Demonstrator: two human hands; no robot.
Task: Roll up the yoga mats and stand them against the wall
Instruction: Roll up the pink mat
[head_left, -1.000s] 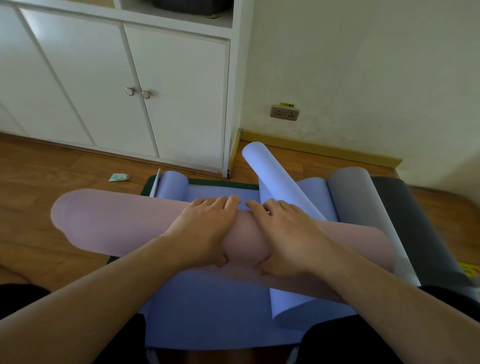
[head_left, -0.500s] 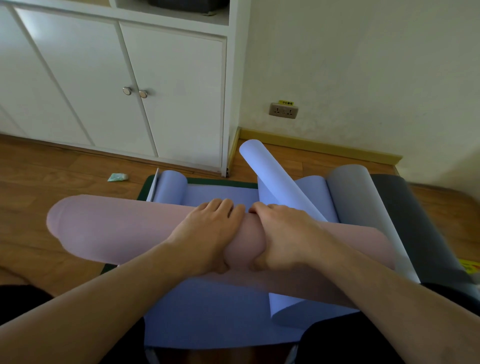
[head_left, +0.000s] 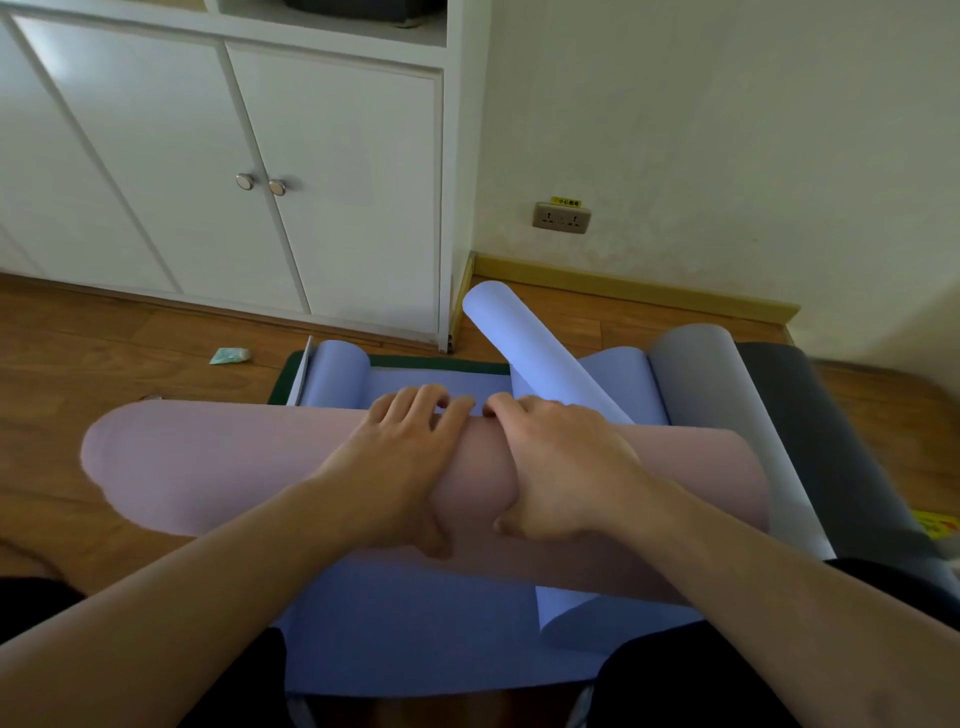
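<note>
Wooden floor, white cabinet behind. Pink mat in front of cabinet, mid-roll; left hand, right hand side by side, fingers curled over roll. Next: roll forward, keeping ends even.

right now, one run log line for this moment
step: rolling pink mat | left hand: gripping roll | right hand: gripping roll | blue mat: flat underneath | standing at wall: none

Rolled mat across flat mat, both hands on it, cabinet behind, socket right of cabinet
</note>
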